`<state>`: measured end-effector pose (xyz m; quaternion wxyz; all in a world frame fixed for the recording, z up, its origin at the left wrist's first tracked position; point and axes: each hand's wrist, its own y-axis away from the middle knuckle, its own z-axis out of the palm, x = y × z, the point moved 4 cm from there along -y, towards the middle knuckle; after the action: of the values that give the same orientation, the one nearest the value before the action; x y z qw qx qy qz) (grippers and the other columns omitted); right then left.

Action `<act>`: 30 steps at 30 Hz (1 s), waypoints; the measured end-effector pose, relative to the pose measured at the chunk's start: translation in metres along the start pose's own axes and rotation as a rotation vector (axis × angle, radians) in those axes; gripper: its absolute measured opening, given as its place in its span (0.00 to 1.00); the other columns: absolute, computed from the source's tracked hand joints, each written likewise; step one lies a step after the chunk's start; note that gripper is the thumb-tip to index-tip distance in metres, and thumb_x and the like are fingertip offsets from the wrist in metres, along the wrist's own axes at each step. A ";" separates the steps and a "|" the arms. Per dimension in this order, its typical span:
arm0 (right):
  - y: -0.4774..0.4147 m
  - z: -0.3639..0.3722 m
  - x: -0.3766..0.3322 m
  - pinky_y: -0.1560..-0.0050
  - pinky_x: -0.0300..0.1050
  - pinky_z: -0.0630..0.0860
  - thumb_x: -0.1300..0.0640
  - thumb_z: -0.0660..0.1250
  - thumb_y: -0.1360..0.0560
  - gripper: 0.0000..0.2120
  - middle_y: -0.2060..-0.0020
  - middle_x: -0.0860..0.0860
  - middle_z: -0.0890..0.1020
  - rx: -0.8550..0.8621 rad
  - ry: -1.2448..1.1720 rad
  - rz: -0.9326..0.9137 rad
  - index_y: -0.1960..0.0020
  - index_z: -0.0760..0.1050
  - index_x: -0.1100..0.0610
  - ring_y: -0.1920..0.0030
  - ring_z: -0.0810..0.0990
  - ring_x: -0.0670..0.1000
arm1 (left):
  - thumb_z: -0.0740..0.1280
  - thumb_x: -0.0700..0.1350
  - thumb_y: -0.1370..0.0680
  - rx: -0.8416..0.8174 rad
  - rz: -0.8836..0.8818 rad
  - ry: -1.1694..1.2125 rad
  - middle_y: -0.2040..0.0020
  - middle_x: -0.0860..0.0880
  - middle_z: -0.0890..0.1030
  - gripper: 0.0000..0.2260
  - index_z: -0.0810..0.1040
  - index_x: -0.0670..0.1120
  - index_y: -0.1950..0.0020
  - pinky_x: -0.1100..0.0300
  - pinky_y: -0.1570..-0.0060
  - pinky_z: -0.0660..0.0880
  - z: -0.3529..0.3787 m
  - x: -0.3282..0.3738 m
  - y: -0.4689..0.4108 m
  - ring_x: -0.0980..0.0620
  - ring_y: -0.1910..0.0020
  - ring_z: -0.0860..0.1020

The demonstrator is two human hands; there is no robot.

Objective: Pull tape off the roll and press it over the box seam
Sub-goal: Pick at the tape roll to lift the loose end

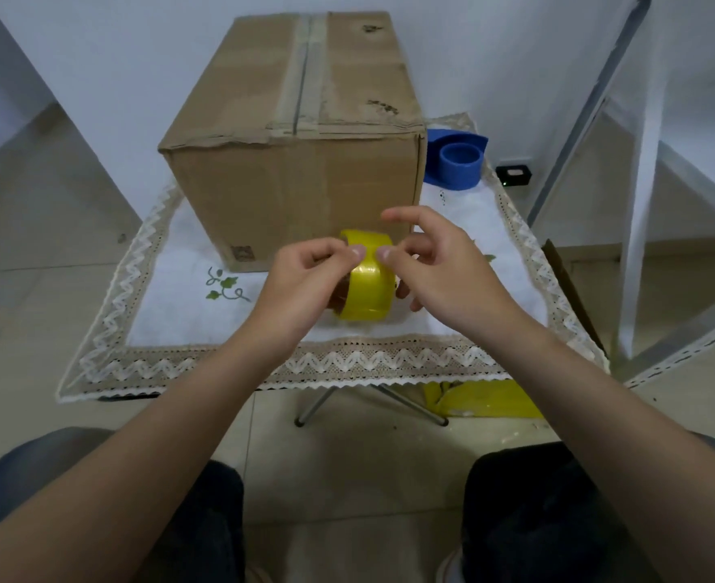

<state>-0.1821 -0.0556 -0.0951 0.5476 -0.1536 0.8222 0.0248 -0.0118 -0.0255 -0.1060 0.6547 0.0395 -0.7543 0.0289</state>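
A yellow tape roll (pixel 367 293) stands on edge just above the white cloth, in front of a brown cardboard box (pixel 297 162). The box's top seam (pixel 303 73) runs front to back and carries old pale tape. My left hand (pixel 305 279) holds the roll from the left, its thumb pressed on the roll's top. My right hand (pixel 435 263) grips the roll from the right, thumb beside the left thumb, index finger raised. A short flap of tape curls up at the roll's top, behind the thumbs.
The small folding table carries a white lace-edged cloth (pixel 288 363). A blue tape dispenser (pixel 456 159) sits at the box's right rear. A black device (pixel 514 175) lies on the floor beyond it, yellow tape scraps (pixel 486 399) under the table, white shelving at the right.
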 end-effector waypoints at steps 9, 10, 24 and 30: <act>-0.006 0.010 0.002 0.58 0.33 0.74 0.50 0.76 0.24 0.12 0.55 0.42 0.84 0.042 0.282 -0.175 0.41 0.85 0.48 0.62 0.79 0.44 | 0.71 0.45 0.19 0.072 0.110 -0.189 0.68 0.52 0.73 0.10 0.80 0.40 0.58 0.59 0.63 0.68 -0.017 -0.007 0.011 0.56 0.68 0.70; -0.008 0.011 0.002 0.58 0.36 0.75 0.50 0.76 0.24 0.11 0.55 0.42 0.84 0.038 0.268 -0.164 0.42 0.85 0.47 0.62 0.79 0.45 | 0.71 0.44 0.19 0.078 0.106 -0.199 0.71 0.56 0.72 0.10 0.79 0.41 0.59 0.63 0.66 0.66 -0.019 -0.007 0.011 0.58 0.71 0.68; -0.016 0.013 0.007 0.62 0.46 0.80 0.47 0.78 0.27 0.06 0.60 0.40 0.85 -0.005 0.195 -0.042 0.52 0.84 0.46 0.66 0.81 0.47 | 0.70 0.45 0.22 0.127 0.098 -0.320 0.71 0.55 0.75 0.06 0.82 0.50 0.59 0.59 0.69 0.69 -0.024 -0.011 0.014 0.58 0.74 0.69; -0.015 0.010 0.006 0.63 0.45 0.79 0.54 0.78 0.26 0.05 0.62 0.39 0.83 -0.027 0.176 -0.054 0.55 0.83 0.49 0.67 0.80 0.49 | 0.70 0.44 0.22 0.124 0.120 -0.361 0.68 0.44 0.79 0.05 0.82 0.48 0.58 0.54 0.70 0.70 -0.021 -0.011 0.014 0.51 0.73 0.71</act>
<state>-0.1709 -0.0689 -0.1028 0.4713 -0.1849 0.8623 0.0074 0.0088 -0.0091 -0.1139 0.5024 0.0393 -0.8572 0.1065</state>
